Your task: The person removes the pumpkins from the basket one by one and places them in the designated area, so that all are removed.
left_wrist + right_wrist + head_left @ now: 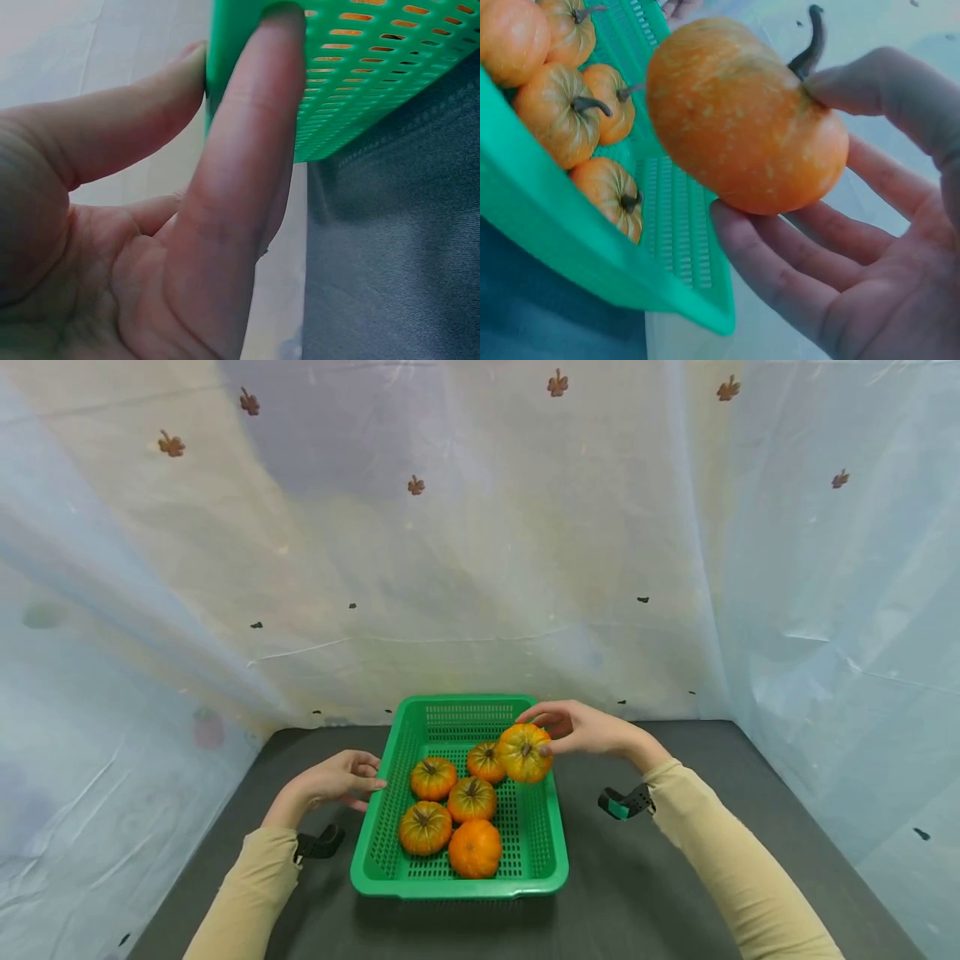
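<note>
Head view: holds a yellow-orange pumpkin (525, 752) in the right hand (581, 727), over the right side of a green basket (459, 890); pinches the basket's left rim (363, 835) with the left hand (341, 779); has five other pumpkins (471, 799) inside the basket, on a dark table (615, 893). Left wrist view: closes thumb and finger narrowly about the rim. Right wrist view: grips the pumpkin between thumb, beside the stem (810, 45), and curled fingers, parted to the pumpkin's width.
</note>
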{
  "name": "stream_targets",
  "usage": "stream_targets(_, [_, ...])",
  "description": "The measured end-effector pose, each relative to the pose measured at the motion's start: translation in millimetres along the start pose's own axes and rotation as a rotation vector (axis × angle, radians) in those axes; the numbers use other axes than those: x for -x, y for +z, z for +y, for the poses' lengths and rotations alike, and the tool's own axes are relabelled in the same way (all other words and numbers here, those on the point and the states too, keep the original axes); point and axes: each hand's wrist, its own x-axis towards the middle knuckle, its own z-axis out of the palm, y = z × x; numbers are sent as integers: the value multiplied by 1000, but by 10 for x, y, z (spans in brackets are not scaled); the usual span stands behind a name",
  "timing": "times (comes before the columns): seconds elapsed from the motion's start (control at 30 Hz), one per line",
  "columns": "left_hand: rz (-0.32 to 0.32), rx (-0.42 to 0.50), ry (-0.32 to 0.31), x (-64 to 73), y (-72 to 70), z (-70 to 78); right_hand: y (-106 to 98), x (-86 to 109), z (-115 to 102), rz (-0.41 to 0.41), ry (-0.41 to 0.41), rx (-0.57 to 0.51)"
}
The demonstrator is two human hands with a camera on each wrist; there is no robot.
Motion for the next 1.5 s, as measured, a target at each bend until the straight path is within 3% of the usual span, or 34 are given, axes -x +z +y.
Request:
stream_targets(0.4, [9,10,-9,41,4,-30,-217,235,346,238,9,-71])
stream_targets(0.6, [4,16,-4,29,-14,-18,-280,334,522,366,50,-78])
stream_targets(0.83, [-16,18,9,21,-4,-1,-324,429,871,490,114,-83])
stream_targets(1.2, [-26,22,20,32,16,-11,-203,393,1284,560,151,-89])
stream_targets(1.5, [-48,46,36,29,9,-14,-98,349,1428,565,178,-111])
